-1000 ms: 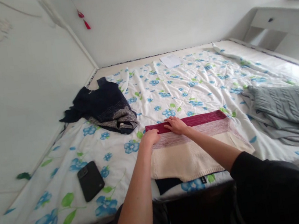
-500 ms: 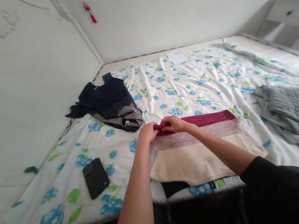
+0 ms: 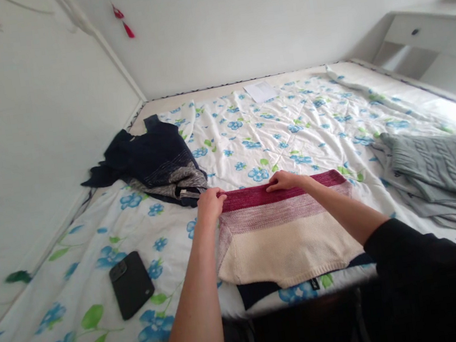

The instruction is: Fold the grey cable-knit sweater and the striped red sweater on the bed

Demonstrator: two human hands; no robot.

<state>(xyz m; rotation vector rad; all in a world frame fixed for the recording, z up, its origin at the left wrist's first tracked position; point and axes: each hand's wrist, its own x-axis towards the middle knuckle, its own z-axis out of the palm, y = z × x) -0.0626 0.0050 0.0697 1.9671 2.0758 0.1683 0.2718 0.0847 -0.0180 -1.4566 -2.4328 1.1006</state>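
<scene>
A knitted sweater [image 3: 280, 243] lies folded near the bed's front edge, cream close to me, mottled pink in the middle and dark red along its far edge. My left hand [image 3: 211, 201] pinches its far left corner. Along the same red edge, near the middle, my right hand [image 3: 282, 180] grips the knit between thumb and fingers. Dark navy fabric [image 3: 257, 293] with a small black tag shows from under the cream hem. Just beyond my left hand lies a navy and grey sweater [image 3: 154, 159], loosely spread.
A floral sheet [image 3: 247, 160] covers the bed. A black phone [image 3: 131, 285] lies at the left and a folded grey cable-knit garment [image 3: 448, 168] at the right. White paper [image 3: 260, 92] rests toward the back wall; a white cabinet [image 3: 431, 46] stands far right.
My hands have moved apart along the red edge: the left went to the corner, the right slid rightward. The red band now lies flatter at the left. The view has turned slightly right.
</scene>
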